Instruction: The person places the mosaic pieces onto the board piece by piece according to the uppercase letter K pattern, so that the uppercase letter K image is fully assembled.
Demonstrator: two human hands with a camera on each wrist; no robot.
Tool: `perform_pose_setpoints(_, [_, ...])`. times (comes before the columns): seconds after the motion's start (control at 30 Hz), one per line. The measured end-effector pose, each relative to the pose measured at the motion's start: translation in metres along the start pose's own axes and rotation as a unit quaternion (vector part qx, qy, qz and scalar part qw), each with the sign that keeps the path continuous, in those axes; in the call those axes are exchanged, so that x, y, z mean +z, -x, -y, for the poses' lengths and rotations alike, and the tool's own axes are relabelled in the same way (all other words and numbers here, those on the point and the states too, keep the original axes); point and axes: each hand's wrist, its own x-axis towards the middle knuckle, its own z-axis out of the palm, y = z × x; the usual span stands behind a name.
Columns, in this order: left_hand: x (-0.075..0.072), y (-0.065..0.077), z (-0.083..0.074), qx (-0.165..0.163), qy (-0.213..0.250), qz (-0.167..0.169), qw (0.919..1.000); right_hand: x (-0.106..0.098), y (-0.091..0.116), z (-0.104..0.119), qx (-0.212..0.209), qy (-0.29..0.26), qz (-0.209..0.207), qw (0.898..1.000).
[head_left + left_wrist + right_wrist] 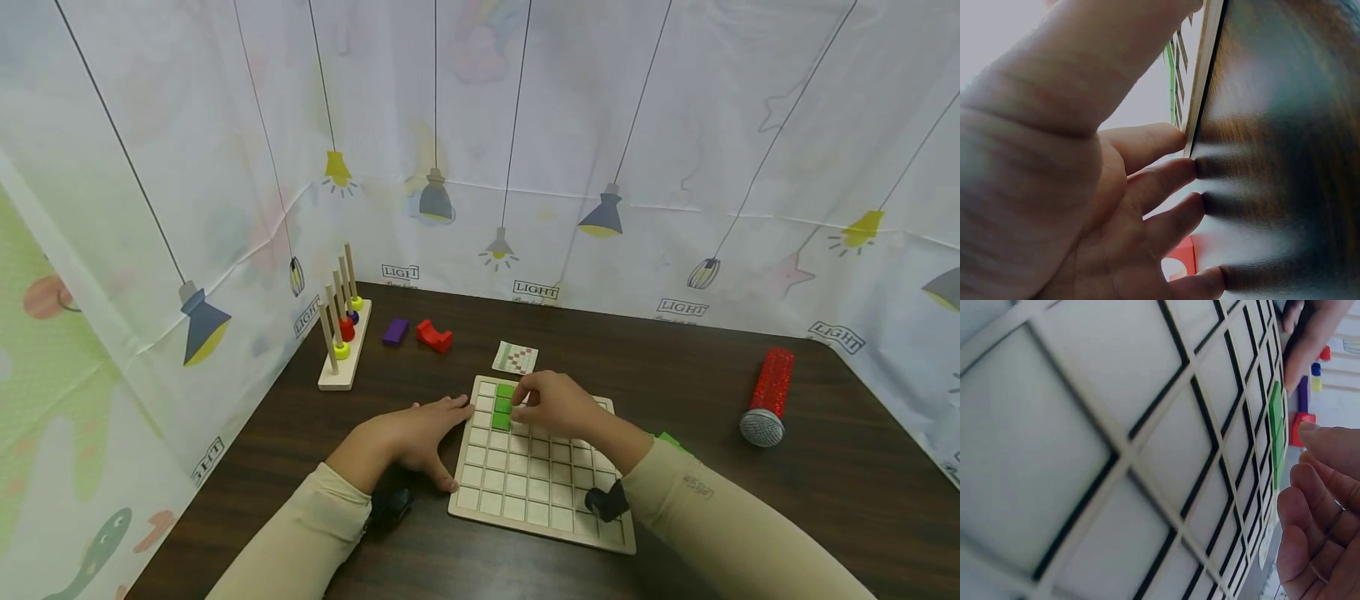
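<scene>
A pale wooden grid board (516, 483) lies on the dark table. Green square tiles (502, 420) fill several cells in its second column from the left, at the far end. My left hand (408, 433) rests along the board's left edge, fingers spread; in the left wrist view the fingertips (1194, 206) touch the tabletop and the board's side. Just right of the green tiles, my right hand (555, 406) hovers low over the board with bent fingers. In the right wrist view, its thumb (1329, 444) stands close to the tiles, and no tile shows between thumb and fingers.
A small pattern card (515, 357) lies beyond the board. Left of it are a red arch block (434, 336), a purple block (395, 332) and a peg stand (343, 367) with coloured pieces. More green pieces (670, 440) show behind the right forearm. A red microphone (771, 392) lies far right.
</scene>
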Motion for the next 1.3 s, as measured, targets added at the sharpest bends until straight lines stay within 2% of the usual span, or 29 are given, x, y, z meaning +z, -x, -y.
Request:
perform_pose_setpoints(0.43, [0.000, -0.001, -0.001, -0.002, -0.002, 0.004, 1.0000, -0.030, 0.038, -0.042, 0.041, -0.035, -0.019, 0.998])
perform_pose_setpoints(0.7, [0.000, 0.000, -0.001, 0.001, 0.006, 0.001, 1.0000, -0.048, 0.064, -0.077, 0.052, -0.014, -0.035, 0.998])
perform_pose_setpoints(1.0, [0.001, 0.000, 0.002, 0.003, 0.012, 0.000, 0.9999, -0.060, 0.091, -0.116, 0.080, 0.035, -0.028, 0.996])
perform_pose_setpoints(1.2, [0.002, 0.001, 0.000, 0.002, 0.009, 0.001, 1.0000, -0.062, 0.101, -0.132, 0.109, 0.019, -0.009, 0.994])
perform_pose_setpoints(1.3, [0.002, 0.001, -0.001, 0.001, 0.007, 0.001, 1.0000, -0.063, 0.104, -0.136, 0.110, 0.011, -0.008, 0.994])
